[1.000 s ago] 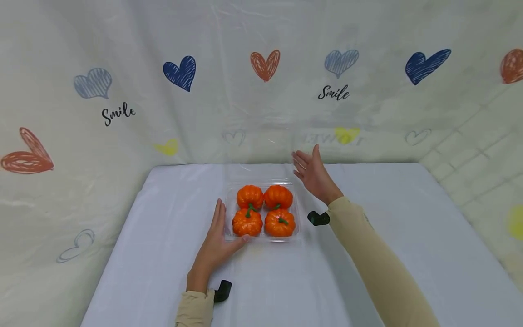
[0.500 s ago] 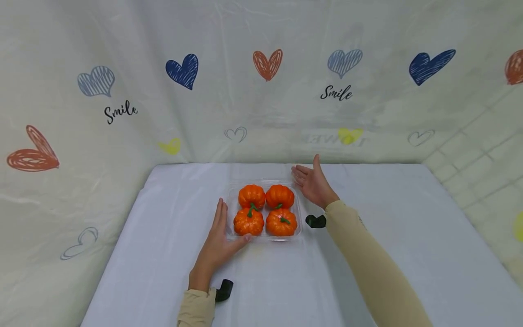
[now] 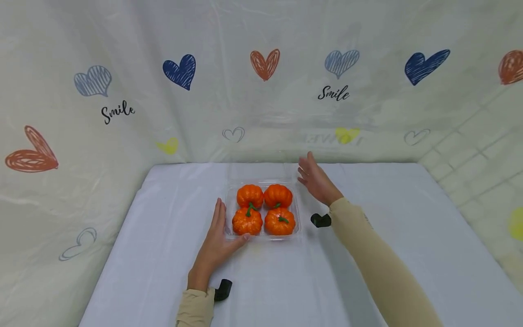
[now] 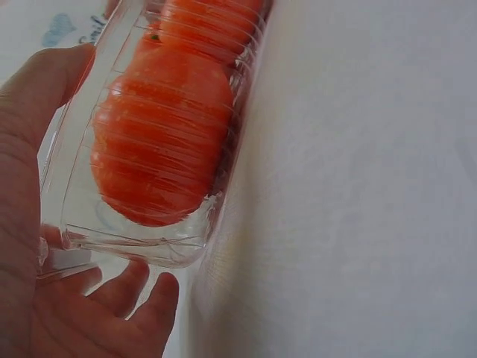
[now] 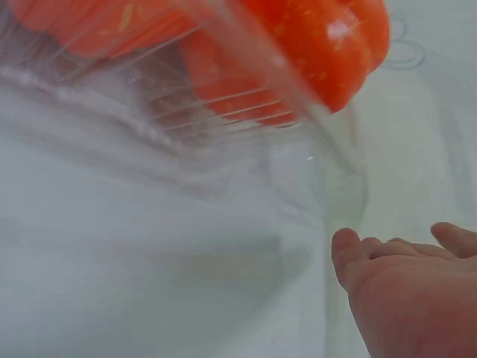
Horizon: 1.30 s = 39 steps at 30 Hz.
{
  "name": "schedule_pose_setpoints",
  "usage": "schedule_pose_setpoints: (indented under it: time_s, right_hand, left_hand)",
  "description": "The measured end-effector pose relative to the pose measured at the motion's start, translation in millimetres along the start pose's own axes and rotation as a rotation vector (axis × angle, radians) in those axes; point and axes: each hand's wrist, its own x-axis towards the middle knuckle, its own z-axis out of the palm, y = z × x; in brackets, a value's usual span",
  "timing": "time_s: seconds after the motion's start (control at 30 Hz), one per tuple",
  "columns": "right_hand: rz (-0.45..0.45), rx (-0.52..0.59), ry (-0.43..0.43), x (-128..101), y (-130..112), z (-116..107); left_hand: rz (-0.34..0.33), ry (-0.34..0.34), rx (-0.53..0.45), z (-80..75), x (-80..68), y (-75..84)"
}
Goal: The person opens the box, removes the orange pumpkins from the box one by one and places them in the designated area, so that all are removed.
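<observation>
Several small orange pumpkins (image 3: pixel 247 221) with green stems fill a clear plastic clamshell box (image 3: pixel 261 238) on the table. Its see-through lid (image 3: pixel 261 171) is raised at the far side, faint against the backdrop. My left hand (image 3: pixel 216 245) steadies the near left corner, thumb at the front rim and straight fingers along the left side; the left wrist view shows the thumb (image 4: pixel 71 67) right at the rim. My right hand (image 3: pixel 320 181) is spread beside the lid's right edge, thumb up, holding nothing. In the right wrist view, its fingers (image 5: pixel 373 250) stand apart from the box.
A white cloth (image 3: pixel 269 290) covers the table. Behind it hangs a pale curtain (image 3: pixel 229 104) printed with hearts and "Smile". Dark wrist-camera mounts (image 3: pixel 223 290) stick out from both wrists near the tabletop.
The lid stood higher a second ago and now leans lower. My right hand dipped, then shifted slightly right, away from the lid. My left hand has stayed at the corner.
</observation>
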Motion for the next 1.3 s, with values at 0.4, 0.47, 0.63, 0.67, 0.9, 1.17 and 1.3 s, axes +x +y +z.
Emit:
schedule_pose_setpoints:
  time_s: [0.4,0.47,0.63,0.67,0.9,1.17,1.3]
  right_hand:
    - [-0.098,-0.636,-0.029,-35,-6,24]
    - [-0.125,-0.676,-0.044,-41,0,27]
    - [-0.177,-0.717,-0.049,-52,14,35]
    - [-0.183,-0.725,-0.045,-54,16,37]
    - [-0.212,-0.785,-0.023,-52,27,45]
    - [-0.341,-0.869,0.014,-47,36,45]
    - [-0.36,-0.873,0.032,-46,37,45]
  left_hand:
    - [-0.004,0.009,-0.026,2.4,-0.6,-1.0]
    - [-0.004,0.011,-0.024,2.9,-0.3,-1.7]
    - [-0.003,0.011,-0.021,2.7,0.3,-2.3]
    - [-0.003,0.009,-0.021,2.5,0.2,-2.3]
    - [-0.008,-0.001,-0.006,0.5,0.0,-0.7]
    - [-0.01,0.005,-0.021,0.8,1.6,-0.1]
    - [-0.019,0.005,-0.012,1.1,1.7,-0.8]
